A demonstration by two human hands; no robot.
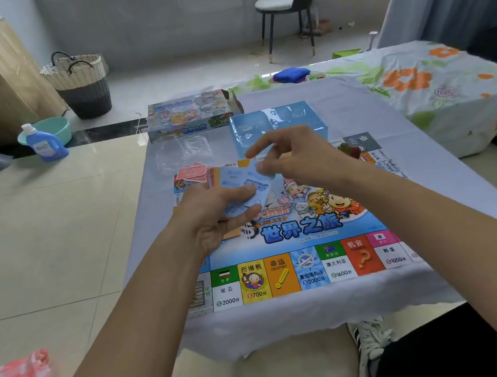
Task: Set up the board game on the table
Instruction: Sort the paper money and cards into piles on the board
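Over the game board (284, 247) on the table (356, 102), left hand (212, 215) grips a stack of thin blue cards (242, 189) while right hand (293, 156) pinches the top one; they look light, bendy, slippery, so I'd hold edges.

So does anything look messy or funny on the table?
A little. The red cards at the board's far left corner lie fanned and crooked, not stacked. A crumpled clear plastic wrapper lies loose beside the box. Nothing looks spilled or broken.
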